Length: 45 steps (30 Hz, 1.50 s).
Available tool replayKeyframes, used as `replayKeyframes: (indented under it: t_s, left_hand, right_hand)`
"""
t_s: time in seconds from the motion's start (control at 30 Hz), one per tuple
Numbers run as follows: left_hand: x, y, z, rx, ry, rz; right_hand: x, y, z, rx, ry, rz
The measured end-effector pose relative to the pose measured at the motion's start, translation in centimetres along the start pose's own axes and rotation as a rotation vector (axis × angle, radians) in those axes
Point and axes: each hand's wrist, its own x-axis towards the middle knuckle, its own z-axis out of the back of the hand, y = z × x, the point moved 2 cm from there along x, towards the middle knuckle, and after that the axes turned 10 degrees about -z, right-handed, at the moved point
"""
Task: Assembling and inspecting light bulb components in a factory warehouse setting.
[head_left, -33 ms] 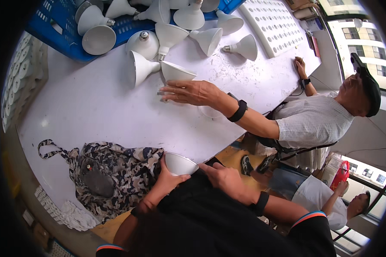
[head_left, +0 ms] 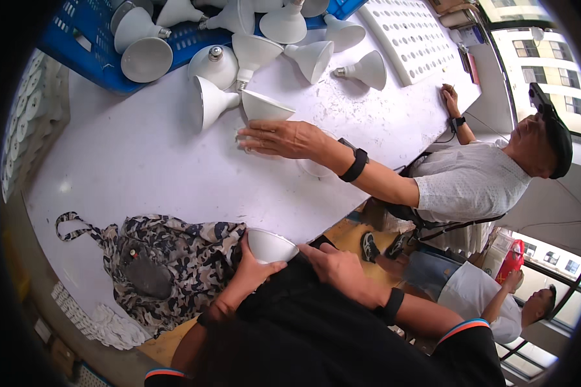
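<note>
A white cone-shaped lamp bulb (head_left: 272, 247) is gripped in my left hand (head_left: 248, 271) at the near table edge, its wide face up. My thumb lies along its lower side and my fingers go round its left side. My right hand (head_left: 342, 274) is on the bulb's right, index finger stretched to the rim, apparently touching it. Its thumb is hidden. Left of my left hand lies a camouflage cloth bag (head_left: 174, 258), with a dark round patch on it.
Several white bulbs (head_left: 310, 61) stand and lie on the white table (head_left: 142, 161), others fill a blue crate (head_left: 87, 58). A co-worker's hand (head_left: 284, 138) reaches across beside the bulbs. A white tray with holes (head_left: 407, 42) lies far right. Another person (head_left: 478, 290) stands at right.
</note>
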Motion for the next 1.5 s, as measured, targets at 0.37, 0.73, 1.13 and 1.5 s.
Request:
replayKeyframes:
  t_s: [0.37,0.73,1.13,1.5]
  left_hand:
    - [1.1,-0.9,2.6,0.345,0.149,-0.157]
    - [-0.3,-4.0,2.7,-0.003,0.076,-0.171]
    - [-3.0,-7.3,-2.9,0.265,-0.013,-0.544]
    - [-3.5,-6.5,-5.6,0.082,0.108,-0.022]
  right_hand:
    - [3.5,-1.8,3.9,0.050,0.011,-0.117]
    - [2.5,2.8,3.5,0.580,0.172,0.122]
    - [-0.5,-1.5,3.6,0.814,0.163,0.179]
    - [-0.9,-5.1,2.7,0.964,0.241,0.265]
